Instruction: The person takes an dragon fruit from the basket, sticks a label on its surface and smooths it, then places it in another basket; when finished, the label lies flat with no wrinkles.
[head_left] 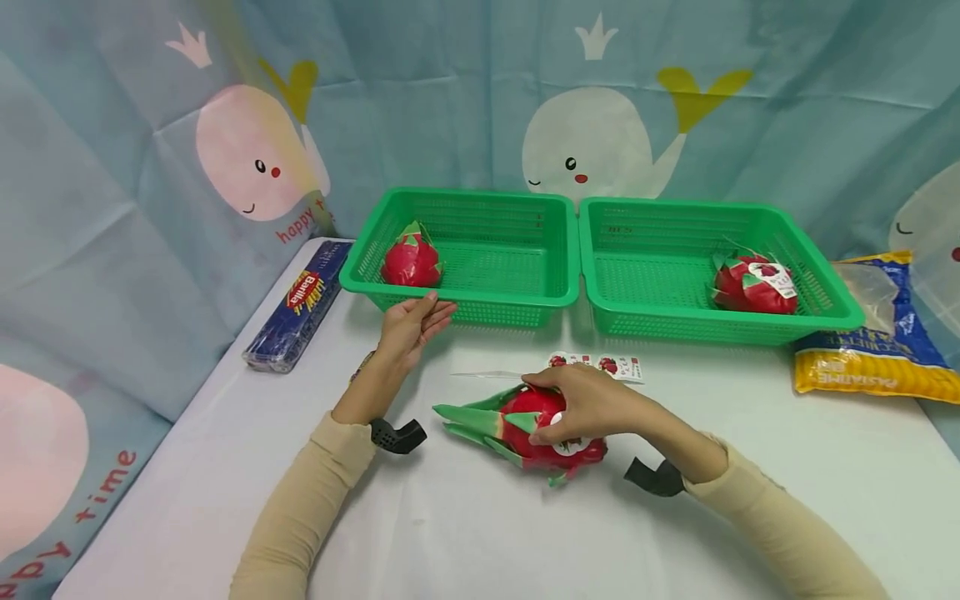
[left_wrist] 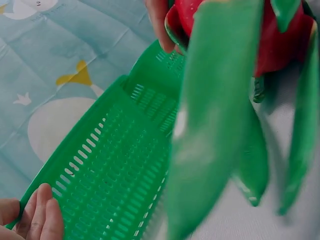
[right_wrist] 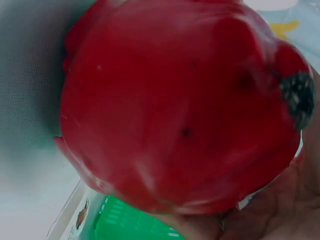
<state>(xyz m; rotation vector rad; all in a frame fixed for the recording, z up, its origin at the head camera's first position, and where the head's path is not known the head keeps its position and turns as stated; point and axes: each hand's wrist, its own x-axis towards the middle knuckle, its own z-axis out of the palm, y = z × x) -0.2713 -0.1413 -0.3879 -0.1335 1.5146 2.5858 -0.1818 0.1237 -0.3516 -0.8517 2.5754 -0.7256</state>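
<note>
My right hand [head_left: 596,402] grips a dragon fruit [head_left: 525,408] from above, fingers on the far side and thumb on the near side. The fruit lies on its side over the white table, long green scales pointing left, with a white sticker [head_left: 572,446] partly under the hand. Its red skin [right_wrist: 185,110] fills most of the right wrist view. My left hand [head_left: 411,327] holds nothing, its fingers fairly straight, beside the front rim of the left green basket [head_left: 495,302]; whether it touches the rim I cannot tell. Inside that basket sits another dragon fruit [head_left: 412,260].
The right green basket [head_left: 720,327] holds a stickered dragon fruit [head_left: 753,285]. Sticker sheets [head_left: 618,367] lie behind the gripped fruit, beside a thin clear strip [head_left: 487,374]. A blue Barilla pack [head_left: 300,304] is at left, a blue-and-yellow pasta bag [head_left: 892,358] at right.
</note>
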